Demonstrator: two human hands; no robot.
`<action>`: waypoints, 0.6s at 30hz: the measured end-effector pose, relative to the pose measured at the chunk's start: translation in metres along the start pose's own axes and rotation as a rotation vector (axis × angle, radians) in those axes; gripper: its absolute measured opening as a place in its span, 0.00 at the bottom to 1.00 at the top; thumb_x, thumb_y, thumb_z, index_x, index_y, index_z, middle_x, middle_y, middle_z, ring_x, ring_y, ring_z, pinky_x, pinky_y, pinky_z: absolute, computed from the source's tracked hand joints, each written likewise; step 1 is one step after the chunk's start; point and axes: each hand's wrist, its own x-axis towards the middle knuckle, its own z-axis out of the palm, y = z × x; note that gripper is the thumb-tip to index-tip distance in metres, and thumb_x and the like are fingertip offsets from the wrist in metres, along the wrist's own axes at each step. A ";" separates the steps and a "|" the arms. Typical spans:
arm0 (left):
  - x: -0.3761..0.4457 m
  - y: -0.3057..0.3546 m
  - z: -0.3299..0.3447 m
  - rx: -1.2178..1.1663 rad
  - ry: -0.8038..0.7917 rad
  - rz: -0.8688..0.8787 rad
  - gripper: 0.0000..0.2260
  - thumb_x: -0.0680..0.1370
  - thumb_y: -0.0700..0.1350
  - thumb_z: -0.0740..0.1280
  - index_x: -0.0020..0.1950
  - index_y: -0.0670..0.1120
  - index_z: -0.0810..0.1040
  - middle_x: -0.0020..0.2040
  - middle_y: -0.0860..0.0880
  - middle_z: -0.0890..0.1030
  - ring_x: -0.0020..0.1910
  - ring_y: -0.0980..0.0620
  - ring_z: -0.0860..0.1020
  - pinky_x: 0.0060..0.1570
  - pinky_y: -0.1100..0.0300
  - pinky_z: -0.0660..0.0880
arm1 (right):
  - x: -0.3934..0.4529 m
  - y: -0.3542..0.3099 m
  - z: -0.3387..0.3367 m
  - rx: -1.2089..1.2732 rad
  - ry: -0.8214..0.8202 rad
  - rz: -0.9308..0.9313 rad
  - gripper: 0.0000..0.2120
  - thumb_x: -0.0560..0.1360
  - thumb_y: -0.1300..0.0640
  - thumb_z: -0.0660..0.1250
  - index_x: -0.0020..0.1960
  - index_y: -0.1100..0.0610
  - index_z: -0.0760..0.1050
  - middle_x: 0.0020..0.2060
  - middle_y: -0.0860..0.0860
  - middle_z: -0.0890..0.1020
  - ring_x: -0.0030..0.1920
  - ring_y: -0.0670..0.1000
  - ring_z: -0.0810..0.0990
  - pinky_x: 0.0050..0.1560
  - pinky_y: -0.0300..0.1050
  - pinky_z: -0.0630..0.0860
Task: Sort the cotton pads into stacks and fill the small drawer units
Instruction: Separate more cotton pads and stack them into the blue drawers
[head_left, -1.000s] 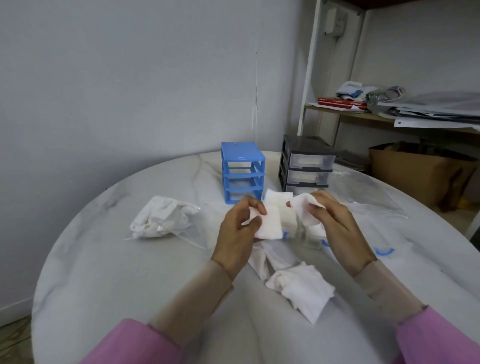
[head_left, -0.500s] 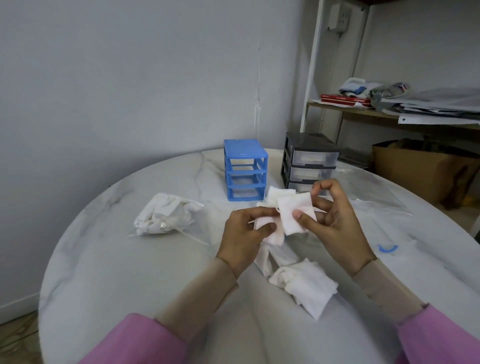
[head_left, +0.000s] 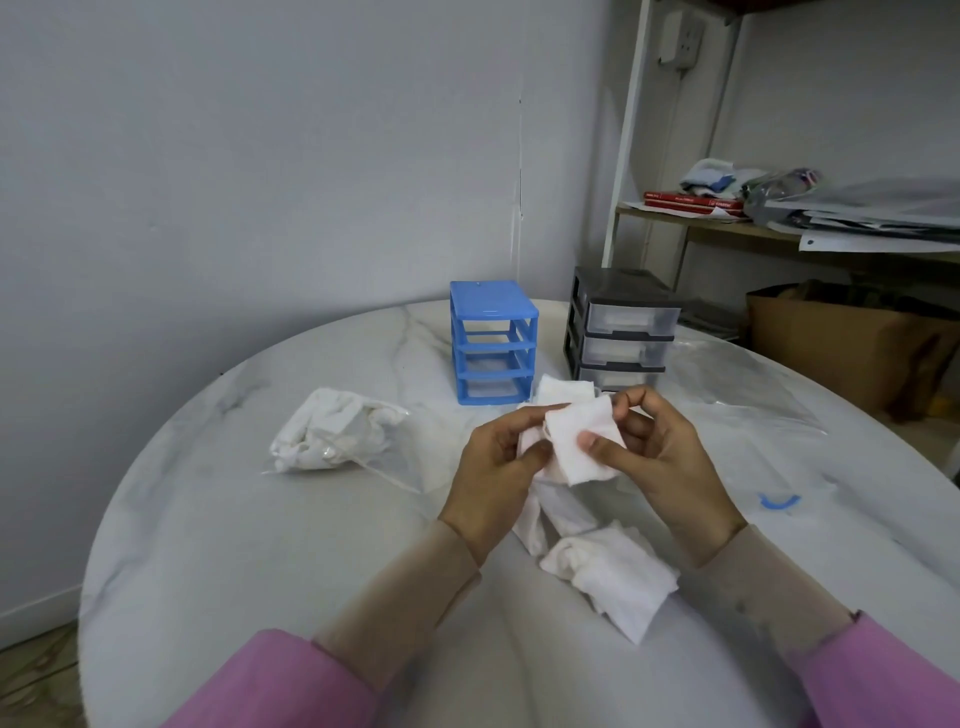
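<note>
Off to the left of my hands lies a bag of cotton pads. My left hand grips a few pads, my right hand pinches a cotton pad between thumb and fingers; beyond them stand the blue drawer unit and black drawer unit

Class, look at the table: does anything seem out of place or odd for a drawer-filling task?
Yes. The blue plastic drawer unit shows only open slots, with no drawer fronts, whereas the black unit with clear drawers has all three in place. Loose white cotton pads lie crumpled, not stacked.
</note>
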 end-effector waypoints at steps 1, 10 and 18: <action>-0.001 0.001 0.001 0.008 -0.015 0.023 0.18 0.76 0.30 0.61 0.56 0.51 0.76 0.51 0.50 0.80 0.52 0.55 0.78 0.54 0.65 0.75 | 0.000 0.001 0.001 0.014 0.012 0.017 0.14 0.69 0.73 0.67 0.40 0.58 0.64 0.34 0.47 0.82 0.38 0.43 0.80 0.36 0.35 0.76; -0.003 0.007 0.005 -0.150 -0.119 -0.076 0.23 0.74 0.25 0.54 0.56 0.49 0.76 0.46 0.54 0.83 0.45 0.60 0.81 0.44 0.69 0.76 | -0.002 0.003 0.004 0.040 0.099 -0.013 0.15 0.69 0.73 0.67 0.36 0.59 0.64 0.32 0.47 0.76 0.35 0.40 0.78 0.35 0.34 0.76; -0.001 0.008 0.004 -0.233 -0.104 -0.155 0.18 0.68 0.41 0.58 0.54 0.50 0.79 0.47 0.52 0.83 0.46 0.56 0.81 0.48 0.64 0.77 | -0.003 0.006 0.003 -0.044 0.120 -0.028 0.15 0.69 0.69 0.70 0.33 0.55 0.68 0.33 0.51 0.72 0.40 0.52 0.69 0.40 0.46 0.66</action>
